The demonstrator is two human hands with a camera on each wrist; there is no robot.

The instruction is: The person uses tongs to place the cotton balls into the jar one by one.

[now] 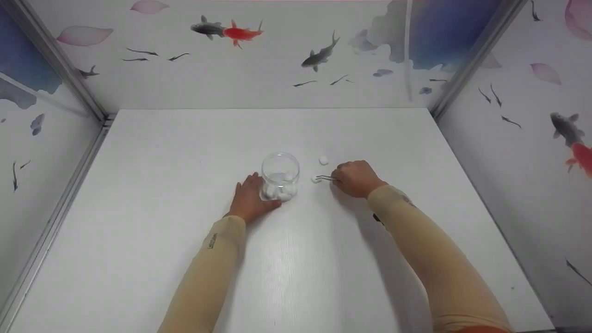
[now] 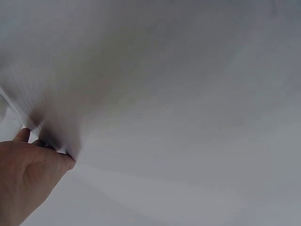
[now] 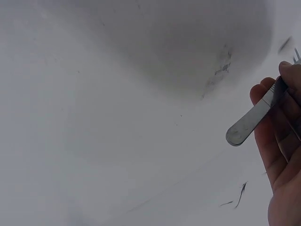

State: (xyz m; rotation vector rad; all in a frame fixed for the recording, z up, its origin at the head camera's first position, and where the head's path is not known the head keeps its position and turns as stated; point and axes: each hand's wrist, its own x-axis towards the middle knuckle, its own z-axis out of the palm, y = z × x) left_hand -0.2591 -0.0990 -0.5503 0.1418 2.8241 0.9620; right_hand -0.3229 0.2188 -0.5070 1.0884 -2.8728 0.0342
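Note:
A clear round jar [image 1: 280, 186] stands upright on the white table with several white cotton balls [image 1: 286, 192] in its lower part. My left hand [image 1: 252, 201] rests against its left and near side, the thumb along the front and the fingers around the left. In the left wrist view that hand [image 2: 30, 176] shows only at the lower left. Metal tweezers [image 1: 327, 178] are gripped in my right hand [image 1: 358, 179], their tips pointing left at a cotton ball [image 1: 316, 180]. The right wrist view shows the tweezers' rounded rear end [image 3: 244, 127] sticking out of the hand.
Just behind the tweezers another cotton ball [image 1: 323, 160] lies on the white table [image 1: 185, 152]. Printed panels with fish stand along the back [image 1: 259, 83] and on both sides of the table.

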